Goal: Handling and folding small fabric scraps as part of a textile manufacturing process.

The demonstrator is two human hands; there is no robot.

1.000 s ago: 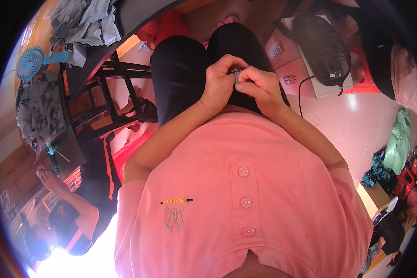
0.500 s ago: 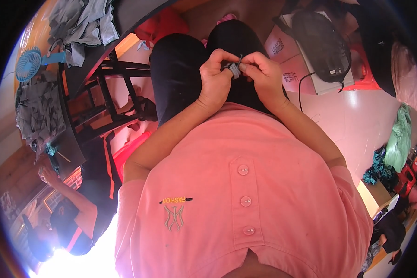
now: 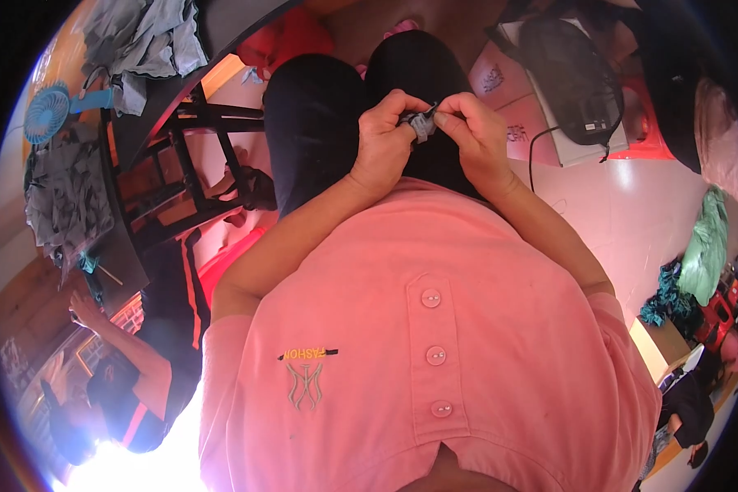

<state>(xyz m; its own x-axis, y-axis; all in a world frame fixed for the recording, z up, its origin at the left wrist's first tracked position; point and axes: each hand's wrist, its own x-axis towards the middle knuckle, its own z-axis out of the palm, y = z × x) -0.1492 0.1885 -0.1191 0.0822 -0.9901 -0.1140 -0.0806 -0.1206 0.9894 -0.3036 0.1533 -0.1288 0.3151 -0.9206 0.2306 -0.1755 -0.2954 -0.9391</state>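
Above my dark-trousered knees, my left hand (image 3: 383, 135) and my right hand (image 3: 477, 138) meet, fingers bent in a pinch. Between them is a small, crumpled grey piece of cloth (image 3: 423, 128) with a dark edge at its top. The left fingers press on its left side. At its upper right, the right thumb and forefinger grip the dark edge. Part of the cloth is hidden behind the fingers, so its full shape does not show.
A dark table (image 3: 213, 37) at left carries heaps of grey cloth pieces (image 3: 70, 193) and a small blue fan (image 3: 47, 113). A black stool (image 3: 190, 160) stands beneath. At right lie a black mesh bag (image 3: 570, 82) and a green bag (image 3: 705, 246). Another person (image 3: 131, 377) sits at lower left.
My right hand has shifted slightly to the right, drawing the dark edge up and to the right. Slightly more of the grey cloth shows between the hands.
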